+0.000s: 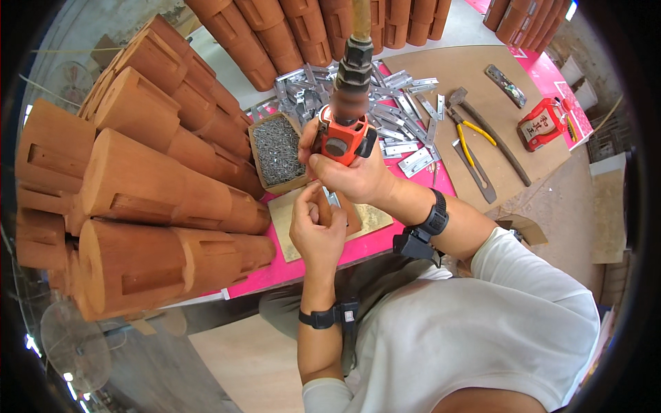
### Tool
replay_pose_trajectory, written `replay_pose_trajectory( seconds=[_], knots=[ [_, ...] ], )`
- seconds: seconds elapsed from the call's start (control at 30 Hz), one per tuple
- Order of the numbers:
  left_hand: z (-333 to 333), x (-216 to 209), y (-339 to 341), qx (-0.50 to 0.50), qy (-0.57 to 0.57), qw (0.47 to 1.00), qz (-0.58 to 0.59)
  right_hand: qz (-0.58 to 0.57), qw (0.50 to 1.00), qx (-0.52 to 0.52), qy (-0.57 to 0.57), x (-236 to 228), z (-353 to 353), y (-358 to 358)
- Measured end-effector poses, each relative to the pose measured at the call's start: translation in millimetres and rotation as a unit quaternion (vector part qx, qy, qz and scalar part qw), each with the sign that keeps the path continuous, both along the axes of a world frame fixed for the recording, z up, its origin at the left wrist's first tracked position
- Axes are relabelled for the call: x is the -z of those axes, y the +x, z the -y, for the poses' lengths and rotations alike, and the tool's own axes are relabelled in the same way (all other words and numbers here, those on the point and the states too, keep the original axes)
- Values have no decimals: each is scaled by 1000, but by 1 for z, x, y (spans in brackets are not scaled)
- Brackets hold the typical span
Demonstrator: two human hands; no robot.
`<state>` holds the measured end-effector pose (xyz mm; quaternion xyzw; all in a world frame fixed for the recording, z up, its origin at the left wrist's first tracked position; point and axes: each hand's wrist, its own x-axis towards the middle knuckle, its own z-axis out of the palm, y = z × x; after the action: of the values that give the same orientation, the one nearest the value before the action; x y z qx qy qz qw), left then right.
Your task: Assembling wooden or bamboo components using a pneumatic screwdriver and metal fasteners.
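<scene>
Woodwork shop: stacked turned wooden legs, metal brackets, hammer, pliers.

An orange and black power tool is standing upright near the middle of the pink bench, its dark ribbed body rising toward the far side and its nose pointing down. Just below it, a small brown wooden piece with a grey metal bracket against it is lying on a tan board near the bench's near edge.
</scene>
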<state>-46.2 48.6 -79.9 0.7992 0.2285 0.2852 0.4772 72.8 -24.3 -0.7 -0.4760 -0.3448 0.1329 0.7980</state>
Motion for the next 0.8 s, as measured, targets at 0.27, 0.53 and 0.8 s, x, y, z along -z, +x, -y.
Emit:
replay_pose_trajectory(
  seconds=[0.27,0.53,0.8],
  knots=[
    [2,-1,-1,-10,1,1000,16,64,996,36,-48,6,-3,0],
    [0,3,-11,-31,-147,984,92,53,997,16,-52,0,-6,0],
    [1,-16,-82,7,-627,766,143,58,997,19,-45,-33,17,-4]
  ],
)
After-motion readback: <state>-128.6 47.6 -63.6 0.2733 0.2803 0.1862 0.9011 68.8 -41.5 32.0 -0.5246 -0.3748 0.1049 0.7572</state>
